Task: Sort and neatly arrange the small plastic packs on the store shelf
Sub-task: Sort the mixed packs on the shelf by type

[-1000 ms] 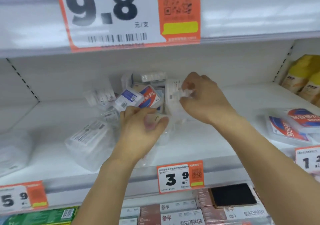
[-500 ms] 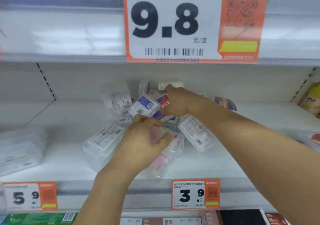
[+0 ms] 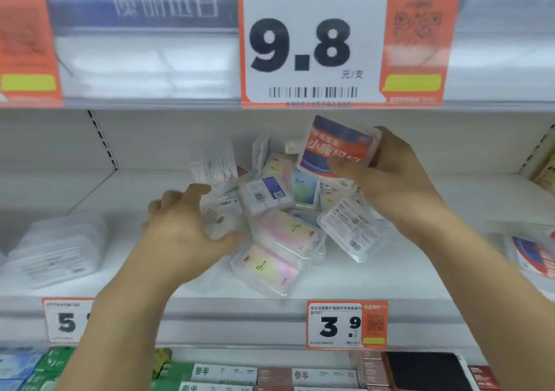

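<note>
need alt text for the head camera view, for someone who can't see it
A person's right hand holds up a red-and-blue labelled clear plastic pack above a jumbled pile of small clear plastic packs on a white store shelf. The left hand grips a clear pack at the pile's left edge.

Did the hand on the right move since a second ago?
Yes. The right hand has come up off the pile of small packs, toward the 9.8 price tag, and now holds a red-and-blue pack.
</note>
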The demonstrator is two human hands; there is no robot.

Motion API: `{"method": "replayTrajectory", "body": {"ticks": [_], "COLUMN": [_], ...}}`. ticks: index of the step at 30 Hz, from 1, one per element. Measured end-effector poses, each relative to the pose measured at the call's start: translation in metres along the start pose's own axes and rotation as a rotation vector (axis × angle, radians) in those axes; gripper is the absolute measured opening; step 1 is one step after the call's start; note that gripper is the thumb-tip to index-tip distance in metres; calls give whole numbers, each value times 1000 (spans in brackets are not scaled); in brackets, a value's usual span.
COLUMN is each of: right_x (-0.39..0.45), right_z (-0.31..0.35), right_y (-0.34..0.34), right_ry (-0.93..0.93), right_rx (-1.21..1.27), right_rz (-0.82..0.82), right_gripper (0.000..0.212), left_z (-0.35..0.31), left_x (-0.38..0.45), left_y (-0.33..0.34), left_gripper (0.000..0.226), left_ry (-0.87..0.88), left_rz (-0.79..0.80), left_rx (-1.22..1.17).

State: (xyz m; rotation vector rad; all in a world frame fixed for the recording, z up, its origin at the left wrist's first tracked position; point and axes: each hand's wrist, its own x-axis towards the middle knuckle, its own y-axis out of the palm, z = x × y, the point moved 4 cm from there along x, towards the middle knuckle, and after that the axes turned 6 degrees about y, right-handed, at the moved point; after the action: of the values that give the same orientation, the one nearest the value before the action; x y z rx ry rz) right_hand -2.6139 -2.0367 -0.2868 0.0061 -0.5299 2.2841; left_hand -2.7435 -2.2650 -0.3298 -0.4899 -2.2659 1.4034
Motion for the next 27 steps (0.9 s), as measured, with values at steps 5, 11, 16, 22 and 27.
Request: {"method": "replayTrajectory", "body": {"ticks": [5, 11, 16, 22, 27], "right_x": [-39, -63, -69, -71, -75], "right_z": [-13, -6, -10, -16, -17], "right_y": [-12, -6, -5, -3, 5], "right_ry": [103, 125, 107, 69, 77], "right_rx": [371, 493, 487, 321, 308], "right_rz": [-39, 181, 312, 328, 347], "right_gripper": [27, 35, 70, 77, 73], "left_z": [3, -16, -32, -12, 14], "left_x": [-5, -5, -9, -4, -6], "left_y": [-10, -9, 4, 1, -17], "left_gripper": [64, 41, 34, 50, 57], "left_ry": [-48, -172, -168, -192, -17], "left_rz": [-161, -13, 103, -187, -454], "left_rx": [-236, -1295, -1388, -1203, -612]}}
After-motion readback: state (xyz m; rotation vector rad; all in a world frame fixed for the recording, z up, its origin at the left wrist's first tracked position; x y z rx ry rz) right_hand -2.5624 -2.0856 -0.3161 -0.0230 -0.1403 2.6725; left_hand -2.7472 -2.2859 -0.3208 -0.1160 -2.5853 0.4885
